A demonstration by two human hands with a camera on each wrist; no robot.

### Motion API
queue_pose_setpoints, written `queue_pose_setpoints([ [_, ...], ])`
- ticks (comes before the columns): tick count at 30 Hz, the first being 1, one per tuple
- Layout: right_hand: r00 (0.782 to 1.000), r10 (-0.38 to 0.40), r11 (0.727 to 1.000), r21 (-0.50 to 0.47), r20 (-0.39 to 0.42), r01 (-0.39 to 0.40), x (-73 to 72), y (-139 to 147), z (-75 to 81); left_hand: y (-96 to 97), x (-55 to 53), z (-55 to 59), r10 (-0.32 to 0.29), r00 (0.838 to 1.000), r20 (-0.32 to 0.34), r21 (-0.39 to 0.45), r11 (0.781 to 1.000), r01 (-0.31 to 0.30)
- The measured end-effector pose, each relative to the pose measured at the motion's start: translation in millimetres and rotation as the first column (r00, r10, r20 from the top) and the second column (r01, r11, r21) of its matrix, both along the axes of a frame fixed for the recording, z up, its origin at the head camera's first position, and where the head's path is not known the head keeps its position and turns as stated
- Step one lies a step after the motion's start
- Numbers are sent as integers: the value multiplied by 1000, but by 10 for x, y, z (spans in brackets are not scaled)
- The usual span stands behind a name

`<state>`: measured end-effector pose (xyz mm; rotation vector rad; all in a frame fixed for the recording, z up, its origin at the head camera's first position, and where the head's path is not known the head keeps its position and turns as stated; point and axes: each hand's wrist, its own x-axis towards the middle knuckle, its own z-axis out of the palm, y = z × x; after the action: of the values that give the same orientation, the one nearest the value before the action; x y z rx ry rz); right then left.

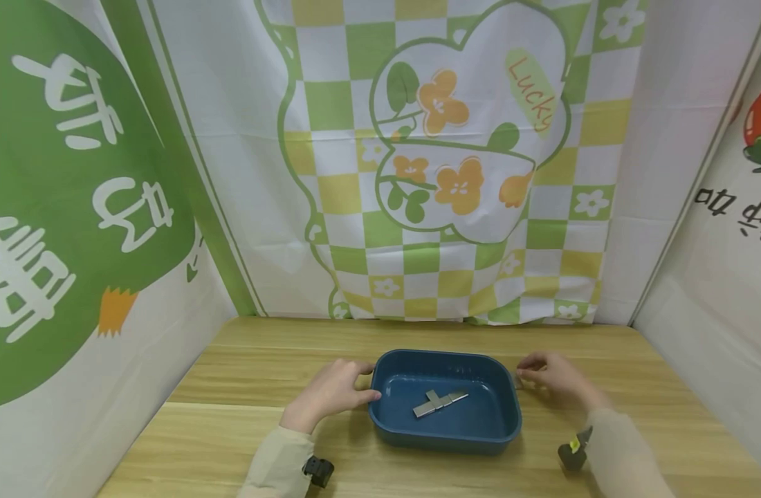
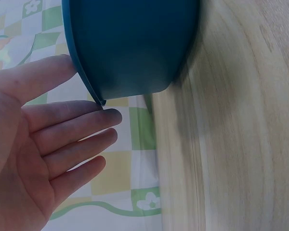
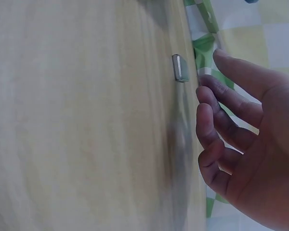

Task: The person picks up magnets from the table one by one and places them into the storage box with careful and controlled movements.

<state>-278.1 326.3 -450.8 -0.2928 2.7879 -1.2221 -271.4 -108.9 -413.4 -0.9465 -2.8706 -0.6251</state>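
A dark blue rectangular tub stands on the wooden table. Inside it lie several small flat silver metal pieces, some crossing each other. My left hand is at the tub's left end, thumb and fingertips at the rim. In the left wrist view its fingers are nearly straight. To the right of the tub is my right hand, its fingers loosely bent, with nothing between thumb and fingers. A small silver rectangular piece rests on the table just off those fingertips, close to the tub's right end.
The wooden table reaches back to a hanging cloth with green and yellow checks. Printed cloths also hang on the left and right sides. A black wrist camera sits on my left sleeve, another on the right.
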Motion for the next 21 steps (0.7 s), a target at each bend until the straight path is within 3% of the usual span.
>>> queue_pose_setpoints([
  [21,994,-103,993,63,-34,105,24,-26,-157,-9,-4,-7,-4,1000,8,8,1000,4],
])
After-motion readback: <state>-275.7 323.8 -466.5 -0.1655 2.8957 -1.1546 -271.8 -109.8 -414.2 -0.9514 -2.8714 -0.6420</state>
